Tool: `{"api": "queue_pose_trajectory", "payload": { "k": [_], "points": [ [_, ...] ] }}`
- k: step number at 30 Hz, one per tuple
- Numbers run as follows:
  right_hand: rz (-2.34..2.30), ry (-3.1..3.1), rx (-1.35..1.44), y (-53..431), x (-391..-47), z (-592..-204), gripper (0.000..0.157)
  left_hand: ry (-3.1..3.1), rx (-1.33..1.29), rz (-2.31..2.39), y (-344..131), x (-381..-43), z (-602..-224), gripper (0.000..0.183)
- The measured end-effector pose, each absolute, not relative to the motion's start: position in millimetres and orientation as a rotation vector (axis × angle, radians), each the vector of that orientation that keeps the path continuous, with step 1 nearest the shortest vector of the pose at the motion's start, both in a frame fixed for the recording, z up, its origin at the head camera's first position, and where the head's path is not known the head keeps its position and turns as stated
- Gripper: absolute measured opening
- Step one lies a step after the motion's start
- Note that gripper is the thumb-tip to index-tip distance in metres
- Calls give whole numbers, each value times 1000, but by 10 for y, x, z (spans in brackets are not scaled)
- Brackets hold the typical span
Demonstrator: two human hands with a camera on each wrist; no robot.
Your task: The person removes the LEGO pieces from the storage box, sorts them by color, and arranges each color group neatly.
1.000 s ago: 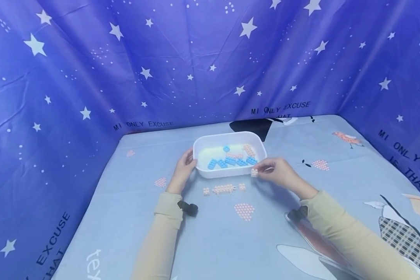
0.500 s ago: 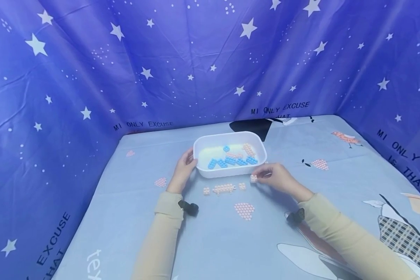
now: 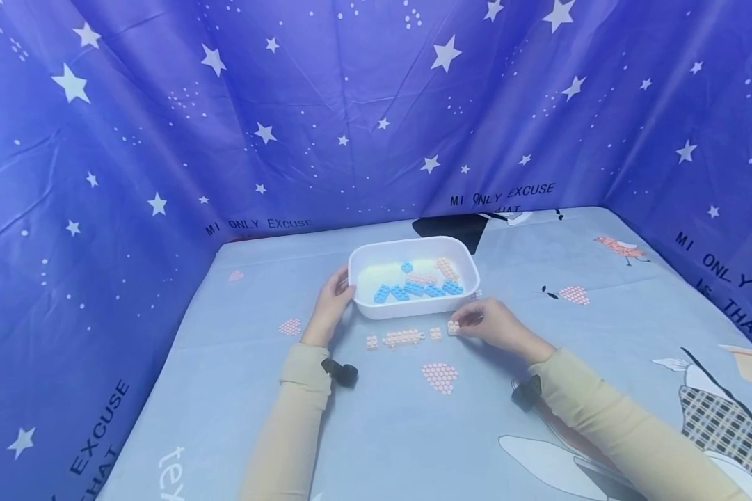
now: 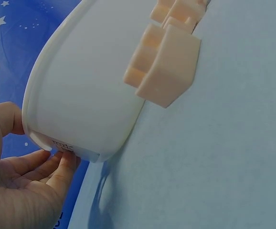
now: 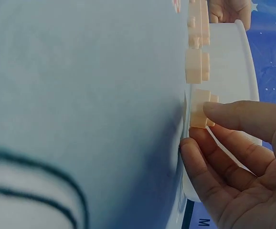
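Left hand point(image 3: 332, 309) grips a white tub point(image 3: 388, 310) at its nine o'clock end; right hand point(image 3: 493, 323) pinches a peach brick point(image 3: 453, 328) between thumb and fingers, just outside the tub at five o'clock.

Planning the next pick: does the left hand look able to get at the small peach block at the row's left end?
Probably yes: the small peach block lies uncovered in front of the white tub, though the left hand would first have to release the tub's end.
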State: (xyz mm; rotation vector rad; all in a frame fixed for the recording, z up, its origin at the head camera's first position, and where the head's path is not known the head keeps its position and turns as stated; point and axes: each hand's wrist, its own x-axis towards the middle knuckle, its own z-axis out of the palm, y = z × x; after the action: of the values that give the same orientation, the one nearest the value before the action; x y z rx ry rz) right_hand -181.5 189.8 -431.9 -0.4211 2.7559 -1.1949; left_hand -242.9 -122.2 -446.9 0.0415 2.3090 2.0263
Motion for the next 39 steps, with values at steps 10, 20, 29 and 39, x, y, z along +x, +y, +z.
{"api": "queue_pose_trajectory", "payload": {
  "k": [10,20,29,39],
  "points": [
    [-1182,2741,-426,1866,-1800,-4317,18,2326,28,2007,-1226,-2441,-4489,55],
    [-1133,2762,-429,1863,-1799,-4351,21,2293,-11,2019,-1219,-2406,-4493,55],
    [-1157,2752,-411,1889,-1785,-4324,25,2280,15,2043,-1214,-2424,-4488,54],
    [-1193,2772,-448,1972,-1742,-4328,27,2277,33,2060,-1222,-2423,-4470,54]
  ]
}}
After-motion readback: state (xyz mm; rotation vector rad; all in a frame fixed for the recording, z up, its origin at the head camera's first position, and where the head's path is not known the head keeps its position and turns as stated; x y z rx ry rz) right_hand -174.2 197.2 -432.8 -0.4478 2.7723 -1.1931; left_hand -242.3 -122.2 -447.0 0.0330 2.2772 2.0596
